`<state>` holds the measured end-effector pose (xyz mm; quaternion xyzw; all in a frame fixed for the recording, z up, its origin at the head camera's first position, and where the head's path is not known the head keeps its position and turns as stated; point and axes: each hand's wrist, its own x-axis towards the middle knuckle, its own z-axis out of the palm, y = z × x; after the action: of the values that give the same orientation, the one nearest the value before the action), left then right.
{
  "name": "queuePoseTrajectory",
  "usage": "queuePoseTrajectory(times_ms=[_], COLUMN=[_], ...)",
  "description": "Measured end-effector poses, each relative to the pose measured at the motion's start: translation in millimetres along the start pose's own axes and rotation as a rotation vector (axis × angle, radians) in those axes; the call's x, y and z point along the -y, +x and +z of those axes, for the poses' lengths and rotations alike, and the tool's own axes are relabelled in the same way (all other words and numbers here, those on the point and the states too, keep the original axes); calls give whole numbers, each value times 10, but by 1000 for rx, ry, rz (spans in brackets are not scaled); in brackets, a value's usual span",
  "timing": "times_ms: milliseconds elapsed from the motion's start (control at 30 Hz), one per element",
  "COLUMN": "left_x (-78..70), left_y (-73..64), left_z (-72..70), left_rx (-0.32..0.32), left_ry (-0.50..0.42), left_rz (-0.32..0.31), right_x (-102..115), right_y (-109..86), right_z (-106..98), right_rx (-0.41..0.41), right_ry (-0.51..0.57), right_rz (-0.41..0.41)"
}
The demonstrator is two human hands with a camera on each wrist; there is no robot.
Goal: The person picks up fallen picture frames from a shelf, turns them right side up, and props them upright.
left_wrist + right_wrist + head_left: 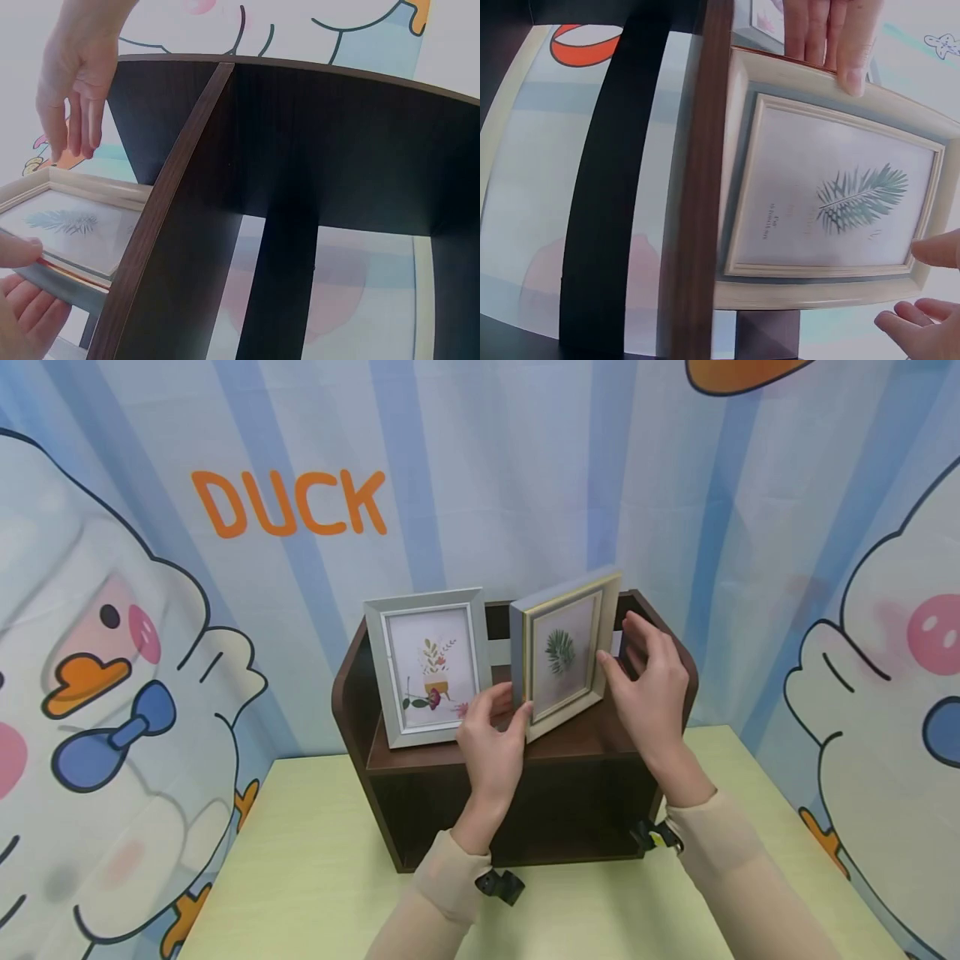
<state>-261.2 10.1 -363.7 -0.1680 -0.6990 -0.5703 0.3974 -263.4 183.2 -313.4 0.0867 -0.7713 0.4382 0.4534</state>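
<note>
A cream picture frame [566,647] with a green fern leaf print stands at an angle on the upper shelf of a dark brown wooden rack [442,760]. My left hand [495,735] pinches its left edge, thumb on the front and fingers behind. At the opposite edge my right hand [648,685] is spread, its thumb at the frame's border and its other fingers apart from it. To the left leans a silver-grey picture frame [378,668] with a potted flower print. In the right wrist view the fern leaf [862,199] shows fully.
The rack stands on a pale yellow-green table [300,843], its lower compartment [577,814] opening toward me. Behind hangs a blue striped curtain [525,468] with duck drawings. The rack's back has a dark slat [277,292] with gaps beside it.
</note>
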Motion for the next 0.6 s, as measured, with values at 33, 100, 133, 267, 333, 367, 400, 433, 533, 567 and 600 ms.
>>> queuePoseTrajectory(times_ms=[33,100,133,267,333,367,400,433,533,567,600], left_x=[2,4,3,-4,-6,-1,4,1,0,-3,-3], left_y=[-4,-9,-10,-19,-24,-28,-33,-36,-42,-44,-47], left_z=[10,28,37,68,88,98,108,119,150,159,169], left_rx=[-3,-11,-14,-27,-31,-33,-35,-36,-39,-41,-43], left_ry=[-4,-11,-14,-26,-30,-31,-31,-30,-32,-33,-35], left_rz=[2,6,7,5,2,-1,-4,-7,-15,-15,-12], right_x=[3,10,12,23,29,32,38,45,72,85,98], right_y=[10,31,43,90,111,120,127,135,156,162,168], right_z=[-4,-12,-14,-23,-26,-27,-30,-31,-34,-35,-37], right_rx=[-1,-1,-3,-12,-14,-14,-14,-13,-14,-16,-18], right_ry=[1,2,3,14,19,22,25,26,33,38,42], right_rz=[-3,-11,-17,-37,-40,-40,-41,-39,-46,-52,-59])
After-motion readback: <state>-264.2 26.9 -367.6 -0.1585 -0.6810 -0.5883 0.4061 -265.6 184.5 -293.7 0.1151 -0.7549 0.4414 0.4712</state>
